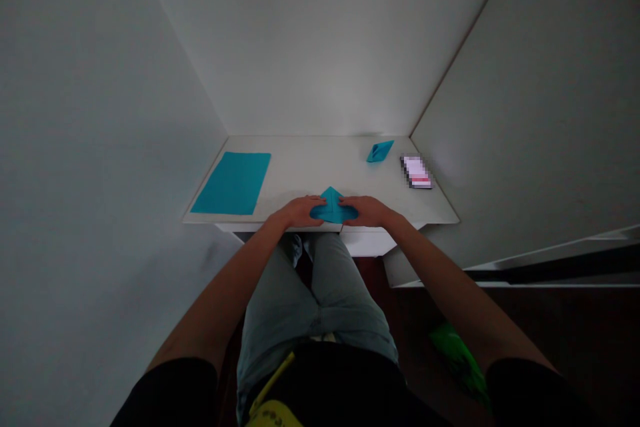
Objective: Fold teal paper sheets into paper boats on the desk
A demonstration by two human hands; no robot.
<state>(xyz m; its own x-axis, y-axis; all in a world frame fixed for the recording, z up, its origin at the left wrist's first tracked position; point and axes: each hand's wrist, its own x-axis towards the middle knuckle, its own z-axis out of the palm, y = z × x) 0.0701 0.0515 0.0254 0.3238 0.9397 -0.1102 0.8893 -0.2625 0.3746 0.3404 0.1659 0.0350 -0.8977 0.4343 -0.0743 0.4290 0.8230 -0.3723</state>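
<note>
A folded sheet of blue paper [333,208] with a pointed top and a centre crease lies near the front edge of the white desk [300,177]. From the left, my left hand [303,211] grips its side, thumb on top. My right hand [367,211] holds the opposite side in the same way, its thumb near the crease. Both hands partly cover the paper's outer corners. Toward the back right of the desk sits a folded blue paper boat [381,151].
Flat blue paper [233,183] lies on the desk's left side. A phone [417,172] with a blurred screen rests at the right. Walls close in the desk at the back and both sides. Something green [459,357] is on the dark floor at lower right.
</note>
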